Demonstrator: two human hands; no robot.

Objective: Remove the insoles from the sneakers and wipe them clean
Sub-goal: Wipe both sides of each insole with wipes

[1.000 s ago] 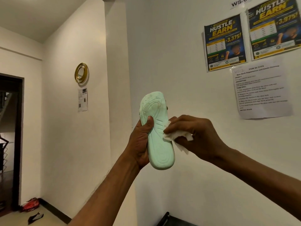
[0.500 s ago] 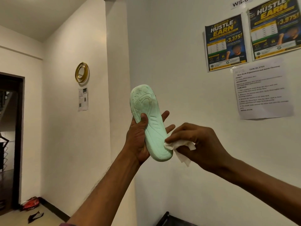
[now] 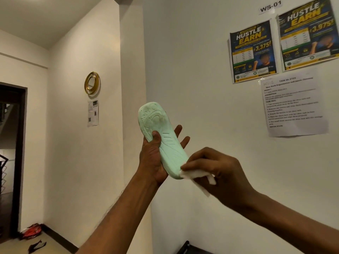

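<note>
I hold a pale mint-green insole (image 3: pixel 161 136) up in front of the white wall, its patterned underside facing me and its toe end tilted up to the left. My left hand (image 3: pixel 153 158) grips it at the middle, thumb across the front and fingers behind. My right hand (image 3: pixel 218 173) pinches a folded white wipe (image 3: pixel 194 176) against the insole's lower heel end. No sneakers are in view.
Two posters (image 3: pixel 253 52) and a printed task sheet (image 3: pixel 293 105) hang on the wall at right. A gold ring ornament (image 3: pixel 92 82) hangs on the left wall. A dark doorway (image 3: pixel 11 153) opens at far left, with a red item (image 3: pixel 32 231) on the floor. A black rack's corner (image 3: pixel 187 248) shows at the bottom.
The insole has tilted, its toe end swinging left. My right hand with the wipe has slid down from the insole's middle to its heel end.
</note>
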